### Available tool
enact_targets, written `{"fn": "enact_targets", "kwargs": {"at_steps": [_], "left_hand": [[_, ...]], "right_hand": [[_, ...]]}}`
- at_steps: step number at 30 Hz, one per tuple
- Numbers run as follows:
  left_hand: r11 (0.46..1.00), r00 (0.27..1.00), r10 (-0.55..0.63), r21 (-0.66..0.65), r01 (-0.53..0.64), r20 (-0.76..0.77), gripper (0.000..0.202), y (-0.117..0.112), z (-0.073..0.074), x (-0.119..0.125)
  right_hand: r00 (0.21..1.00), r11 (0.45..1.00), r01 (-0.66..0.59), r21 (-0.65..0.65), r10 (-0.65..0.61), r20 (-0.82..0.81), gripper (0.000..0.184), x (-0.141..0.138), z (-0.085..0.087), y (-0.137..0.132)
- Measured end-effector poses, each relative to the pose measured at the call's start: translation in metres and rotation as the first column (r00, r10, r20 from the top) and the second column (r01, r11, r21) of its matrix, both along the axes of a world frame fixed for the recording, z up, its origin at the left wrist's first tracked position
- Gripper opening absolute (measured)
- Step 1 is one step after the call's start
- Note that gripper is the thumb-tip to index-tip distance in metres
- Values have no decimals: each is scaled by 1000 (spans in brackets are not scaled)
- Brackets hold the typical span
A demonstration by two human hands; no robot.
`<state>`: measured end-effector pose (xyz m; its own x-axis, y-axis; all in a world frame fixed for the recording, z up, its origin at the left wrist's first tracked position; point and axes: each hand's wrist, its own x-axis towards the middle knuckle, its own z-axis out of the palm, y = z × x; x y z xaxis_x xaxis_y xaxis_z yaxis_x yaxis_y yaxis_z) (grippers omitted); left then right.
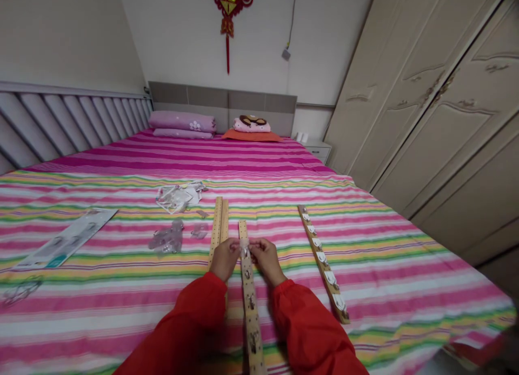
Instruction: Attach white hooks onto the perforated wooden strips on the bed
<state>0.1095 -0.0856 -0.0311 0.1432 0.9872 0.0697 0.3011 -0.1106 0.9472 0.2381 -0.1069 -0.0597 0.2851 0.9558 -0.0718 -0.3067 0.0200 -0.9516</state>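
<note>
A narrow wooden strip with rows of holes [251, 323] lies lengthwise on the striped bedspread, with several metal hooks along it. Near its far end sits a clear-backed hook [244, 249], a see-through plate with a metal hook. My left hand [225, 256] pinches this plate from the left side. From the right, my right hand [265, 258] is closed at the plate's other edge, thumb and fingertips together. The fingertips partly cover the plate, so I cannot tell whether it lies flat on the wood. Beside my left hand are two bare wooden strips [217, 223].
On the right lies another wooden strip with white hooks [320, 256]. To the left are clear hooks in a pile [167, 238], crumpled plastic packaging [180, 196], a long hook package [68, 238] and thin metal rings [22, 289]. Folded bedding [182, 123] rests by the headboard.
</note>
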Motion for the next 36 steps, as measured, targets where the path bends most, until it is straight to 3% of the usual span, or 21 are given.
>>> {"fn": "enact_targets", "kwargs": {"at_steps": [5,9,15,19,23,28,32,36], "left_hand": [[1000,997,-1,2,1,-74,15,-3,6,1],[1000,999,2,-10,-2,-42,13,-3,5,3],[1000,1000,1,-7,-1,-9,15,1,-6,5],[1000,1000,-2,26,2,26,28,2,-15,4],[991,997,-12,133,22,-74,30,2,-21,2],[962,947,-105,212,174,-303,25,1,-22,0],[967,936,-124,171,188,-328,25,4,-26,2],[966,924,-126,168,197,-361,21,7,-30,5]], "right_hand": [[1000,1000,11,-5,-11,1,25,0,-2,2],[1000,1000,18,-11,-18,9,25,0,-4,3],[1000,1000,16,1,-16,20,21,0,-13,5],[996,999,38,19,-39,78,21,0,-20,7],[978,995,43,91,-60,202,28,1,-24,5],[831,967,-14,253,-130,541,27,2,-25,-1],[717,967,-62,246,-128,686,35,1,-30,1],[670,979,-55,195,-108,734,37,-2,-34,5]]}}
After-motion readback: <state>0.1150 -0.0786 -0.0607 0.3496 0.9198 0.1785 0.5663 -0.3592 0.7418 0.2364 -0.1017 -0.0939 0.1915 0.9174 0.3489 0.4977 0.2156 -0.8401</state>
